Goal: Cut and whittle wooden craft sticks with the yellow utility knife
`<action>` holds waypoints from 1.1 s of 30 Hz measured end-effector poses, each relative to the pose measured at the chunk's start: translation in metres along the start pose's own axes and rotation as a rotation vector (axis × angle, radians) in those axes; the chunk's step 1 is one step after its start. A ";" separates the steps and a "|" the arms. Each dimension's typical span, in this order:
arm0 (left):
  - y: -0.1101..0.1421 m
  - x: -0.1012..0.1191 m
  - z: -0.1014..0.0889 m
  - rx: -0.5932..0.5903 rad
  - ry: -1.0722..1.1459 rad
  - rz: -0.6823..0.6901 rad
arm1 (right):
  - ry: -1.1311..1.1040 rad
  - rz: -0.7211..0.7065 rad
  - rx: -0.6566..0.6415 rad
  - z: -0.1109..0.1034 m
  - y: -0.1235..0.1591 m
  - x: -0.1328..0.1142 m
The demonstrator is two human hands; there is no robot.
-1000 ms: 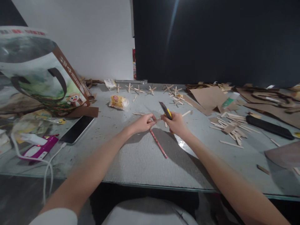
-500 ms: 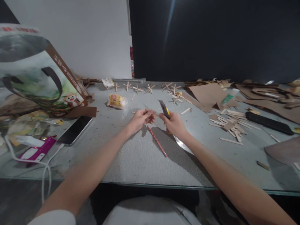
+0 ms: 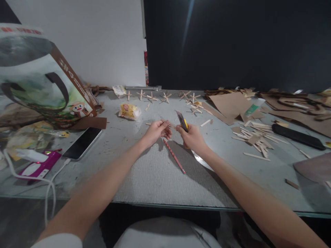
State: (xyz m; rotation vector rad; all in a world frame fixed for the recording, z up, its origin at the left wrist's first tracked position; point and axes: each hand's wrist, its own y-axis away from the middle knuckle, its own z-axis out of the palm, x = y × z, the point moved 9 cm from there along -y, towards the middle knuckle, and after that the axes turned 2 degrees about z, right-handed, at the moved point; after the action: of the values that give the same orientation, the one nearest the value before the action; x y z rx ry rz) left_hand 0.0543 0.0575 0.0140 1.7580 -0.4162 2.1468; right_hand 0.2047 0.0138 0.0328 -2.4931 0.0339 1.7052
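Observation:
My right hand [image 3: 193,137] is wrapped round a yellow-and-black utility knife [image 3: 184,123], its blade sticking up and away from me. Thumb and fingers of my left hand [image 3: 158,131] are pinched on a thin wooden stick [image 3: 171,126] that spans the small gap to my right fingertips. Much of this stick is hidden by the fingers. Just below the hands a red patterned pencil [image 3: 174,156] lies on the table. A shiny metal strip, perhaps a ruler [image 3: 203,161], shows partly under my right wrist.
Several crossed-stick pieces [image 3: 166,97] stand along the back. Loose wooden sticks [image 3: 256,137], a black case [image 3: 298,136], a glue tube [image 3: 254,107] and cardboard [image 3: 229,105] lie right. A yellow packet [image 3: 129,112], phone [image 3: 82,144], purple device [image 3: 38,165] and large bag [image 3: 46,82] are left.
Both hands keep nearly the same pose, the knife still in the right one. The whole view has shifted very slightly.

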 end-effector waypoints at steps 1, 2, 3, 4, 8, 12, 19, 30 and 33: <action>0.000 0.001 0.001 -0.006 0.025 0.003 | -0.072 0.043 -0.022 0.002 0.001 0.003; 0.000 0.002 0.002 -0.014 0.053 0.008 | -0.154 0.092 -0.051 0.005 0.001 0.007; 0.001 0.004 0.004 -0.025 0.084 0.016 | -0.233 0.136 -0.084 0.009 0.003 0.009; 0.002 0.006 0.006 -0.037 0.114 0.026 | -0.306 0.174 -0.116 0.013 0.004 0.011; 0.004 0.008 0.010 -0.066 0.196 0.039 | -0.474 0.244 -0.170 0.019 0.008 0.011; 0.003 0.002 0.006 -0.006 0.193 0.000 | -0.507 0.264 -0.155 0.019 0.009 0.013; 0.001 -0.001 0.009 -0.012 0.137 -0.012 | -0.455 0.260 -0.125 0.018 0.006 0.017; 0.004 -0.005 0.010 -0.028 0.080 -0.023 | -0.371 0.212 -0.087 0.019 0.003 0.017; 0.005 -0.004 0.011 -0.028 0.033 -0.022 | -0.350 0.207 -0.099 0.019 0.004 0.016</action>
State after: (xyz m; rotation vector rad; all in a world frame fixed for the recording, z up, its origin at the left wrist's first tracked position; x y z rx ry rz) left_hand 0.0624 0.0481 0.0118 1.7019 -0.4148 2.1417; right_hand 0.1926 0.0131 0.0103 -2.2849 0.1838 2.2563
